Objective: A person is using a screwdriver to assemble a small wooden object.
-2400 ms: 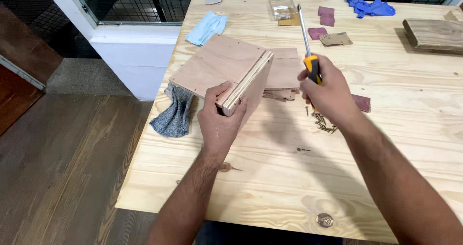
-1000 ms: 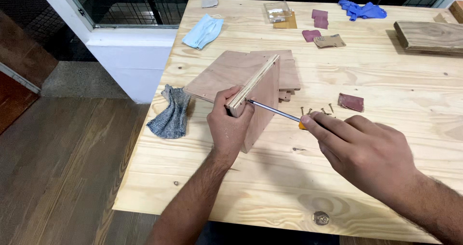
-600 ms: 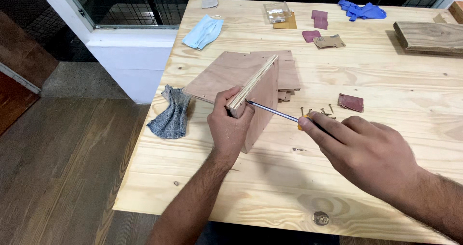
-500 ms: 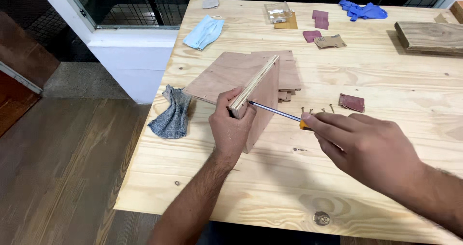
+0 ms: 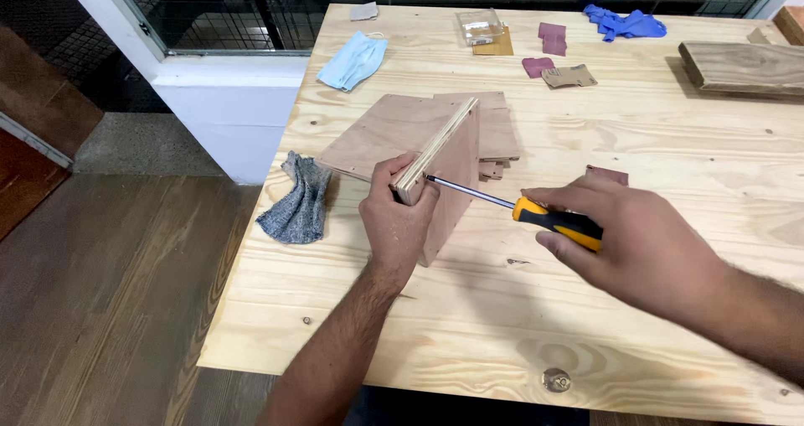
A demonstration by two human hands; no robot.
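Two plywood panels joined at a right angle [image 5: 435, 141] stand on the pale wooden table [image 5: 586, 309]. My left hand [image 5: 400, 221] grips the near corner of the upright panel. My right hand [image 5: 636, 242] is closed on a screwdriver [image 5: 536, 212] with an orange and black handle. Its metal shaft runs left and its tip touches the upright panel's face close to the top edge, just beside my left thumb.
A grey rag [image 5: 297, 200] hangs at the table's left edge. A light blue face mask [image 5: 352, 61], a clear plastic packet [image 5: 479, 25], sandpaper pieces [image 5: 557, 57], blue gloves [image 5: 624, 22] and a thick wooden plank [image 5: 741, 66] lie at the back.
The screwdriver went from upright to level, with its tip now against the panel. My right hand has since slid a little rightward. My left hand kept its grip on the panel.
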